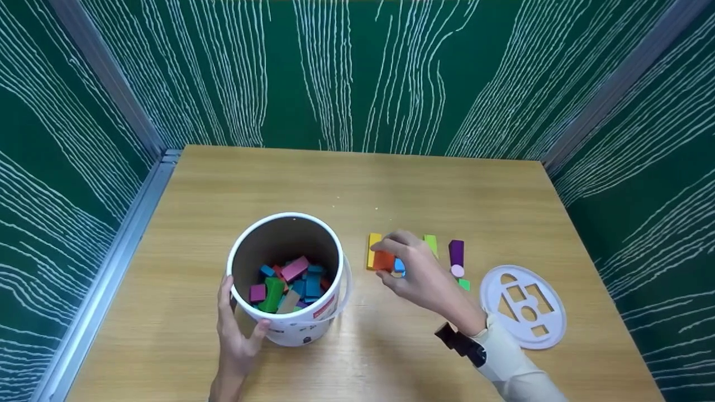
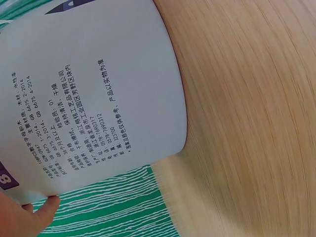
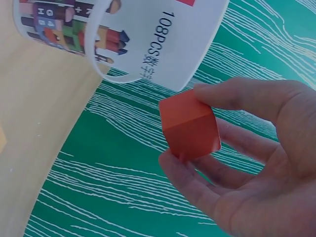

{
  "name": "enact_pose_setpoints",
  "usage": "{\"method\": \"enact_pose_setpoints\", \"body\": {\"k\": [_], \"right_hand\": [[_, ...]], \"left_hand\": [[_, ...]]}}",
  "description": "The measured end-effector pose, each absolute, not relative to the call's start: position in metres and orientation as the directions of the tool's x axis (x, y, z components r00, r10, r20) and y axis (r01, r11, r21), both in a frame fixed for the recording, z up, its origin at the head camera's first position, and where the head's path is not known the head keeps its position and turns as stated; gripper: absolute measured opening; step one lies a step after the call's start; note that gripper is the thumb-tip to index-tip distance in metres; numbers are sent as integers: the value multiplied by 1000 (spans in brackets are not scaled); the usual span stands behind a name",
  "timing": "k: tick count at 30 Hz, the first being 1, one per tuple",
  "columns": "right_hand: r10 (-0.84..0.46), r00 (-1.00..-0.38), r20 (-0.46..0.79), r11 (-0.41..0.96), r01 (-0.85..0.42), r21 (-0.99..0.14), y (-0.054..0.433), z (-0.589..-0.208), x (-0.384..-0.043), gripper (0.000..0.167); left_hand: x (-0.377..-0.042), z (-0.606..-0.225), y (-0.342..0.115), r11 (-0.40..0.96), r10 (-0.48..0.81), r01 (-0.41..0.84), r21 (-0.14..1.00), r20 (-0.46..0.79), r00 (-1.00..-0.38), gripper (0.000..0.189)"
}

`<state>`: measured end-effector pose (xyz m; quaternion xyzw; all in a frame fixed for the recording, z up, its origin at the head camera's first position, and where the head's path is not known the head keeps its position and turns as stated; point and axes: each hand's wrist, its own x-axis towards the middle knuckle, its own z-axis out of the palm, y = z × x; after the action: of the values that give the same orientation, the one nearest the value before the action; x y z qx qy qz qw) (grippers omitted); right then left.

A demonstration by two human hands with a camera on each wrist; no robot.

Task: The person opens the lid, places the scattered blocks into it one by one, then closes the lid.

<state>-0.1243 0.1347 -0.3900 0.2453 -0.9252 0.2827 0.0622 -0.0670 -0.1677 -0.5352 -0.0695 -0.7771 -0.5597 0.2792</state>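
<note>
Head view, right of centre: one half-closed right hand (image 1: 416,271) pinches one smooth, squared orange block (image 1: 384,261); left of centre, the curved left hand (image 1: 239,340) grips one cylindrical white bucket (image 1: 296,336). Lower right lies one flat, six-holed disc (image 1: 550,329).

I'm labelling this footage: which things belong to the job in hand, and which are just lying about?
Seemingly in the job:
white bucket, held by the left hand
orange block, pinched by the right hand
yellow block and purple block, probably

Seemingly incidental:
white disc with cutouts, touched by neither hand
green backdrop
</note>
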Motion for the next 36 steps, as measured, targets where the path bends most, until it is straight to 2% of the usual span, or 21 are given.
{"method": "enact_pose_setpoints", "body": {"k": [18, 36], "right_hand": [[-492, -831, 261, 675, -553, -488, 115, -365, -133, 35], [-535, -804, 258, 630, -584, -513, 96, -359, -138, 37]], "left_hand": [[-66, -533, -166, 390, -217, 385, 836, 490, -844, 87], [-66, -530, -166, 369, -203, 382, 847, 474, -857, 86]]}}
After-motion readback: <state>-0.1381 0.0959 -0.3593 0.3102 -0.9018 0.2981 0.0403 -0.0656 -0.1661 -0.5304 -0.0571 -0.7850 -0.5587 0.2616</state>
